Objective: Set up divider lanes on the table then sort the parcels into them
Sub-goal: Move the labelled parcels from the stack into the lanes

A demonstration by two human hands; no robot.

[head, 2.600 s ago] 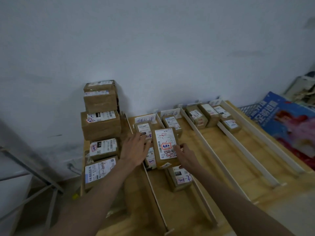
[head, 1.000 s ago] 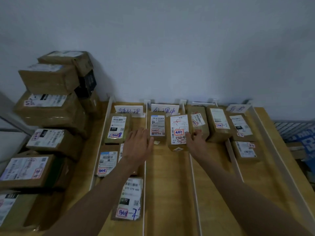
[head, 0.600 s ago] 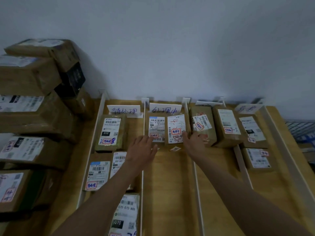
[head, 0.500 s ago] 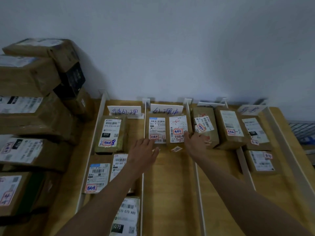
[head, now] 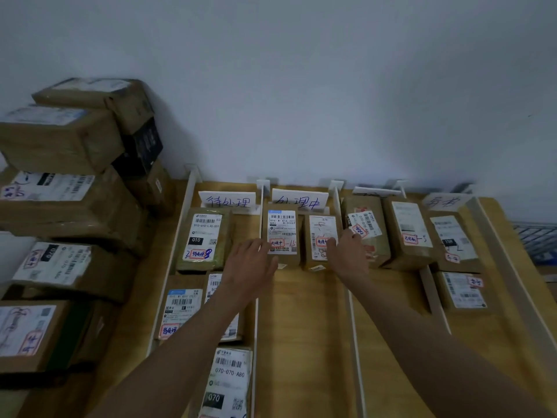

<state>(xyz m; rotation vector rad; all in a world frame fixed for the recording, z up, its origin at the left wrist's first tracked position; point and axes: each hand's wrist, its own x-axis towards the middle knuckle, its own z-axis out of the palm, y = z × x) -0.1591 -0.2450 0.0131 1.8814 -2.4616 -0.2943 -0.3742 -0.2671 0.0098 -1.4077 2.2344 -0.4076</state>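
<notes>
Brown cardboard parcels fill the far ends of white divider lanes [head: 335, 203] on a wooden table [head: 304, 321]. At frame centre, in the second lane from the left, two parcels sit side by side below a handwritten lane card [head: 298, 200]. The left hand [head: 251, 267] reaches in with fingers straight and slightly spread, its fingertips [head: 265, 245] touching the lower left of the blue-topped parcel [head: 281, 233]. The right hand [head: 346, 254] rests its fingers against the right edge of the neighbouring parcel [head: 321, 236], thumb laid on its label; whether it grips cannot be told. Unsorted boxes [head: 60, 206] are stacked at the left of the frame.
</notes>
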